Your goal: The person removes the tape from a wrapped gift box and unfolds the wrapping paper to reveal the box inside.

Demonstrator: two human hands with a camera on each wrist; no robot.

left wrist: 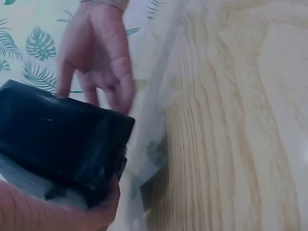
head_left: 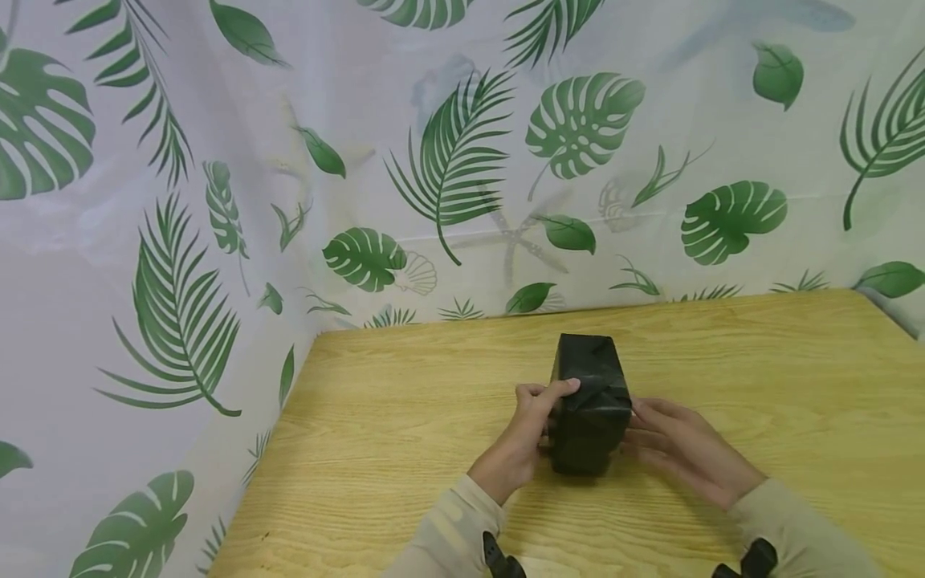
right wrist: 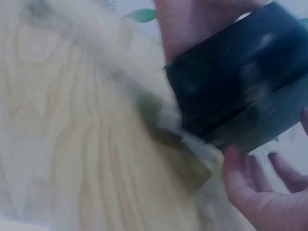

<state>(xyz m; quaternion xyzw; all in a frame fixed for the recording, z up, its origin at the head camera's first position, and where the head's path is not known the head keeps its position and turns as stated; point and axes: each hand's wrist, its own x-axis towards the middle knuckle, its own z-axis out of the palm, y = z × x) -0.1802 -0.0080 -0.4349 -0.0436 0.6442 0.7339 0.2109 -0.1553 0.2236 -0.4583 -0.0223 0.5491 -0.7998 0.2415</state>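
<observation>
Two beige sleeves [head_left: 444, 534], soft fabric, lay nearest, the left one mottled with paler patches; beside the cuffs sat black wrist fittings [head_left: 502, 559], smooth and hard-edged.

One left hand [head_left: 516, 449], bare, gripped the black box from its left side, thumb laid across the top face, other fingers around the side wall.

One right hand [head_left: 686, 453], bare, slightly blurred, stood at the opposite side with fingers loosely extended and apart, tips at the wall; whether they pressed or merely brushed it could not be told.

One black box [head_left: 591, 413], oblong with squared corners, was between the two hands, above the near-middle part of the table; its wrapping was dark and sheeny, creased, with folded overlaps on the top face. Contact between its base and the wood could not be told.

One table [head_left: 405, 401], broad, flat, yellow wood-look surface with fine wavy grain.

One backdrop sheet [head_left: 361, 185], whitish, lightly rippled, hung along the left and far sides; printed on it were green split leaves [head_left: 733, 222], feathery fronds [head_left: 177, 313], a ribbed scallop shell [head_left: 417, 274] and a faint grey starfish [head_left: 513, 234].
</observation>
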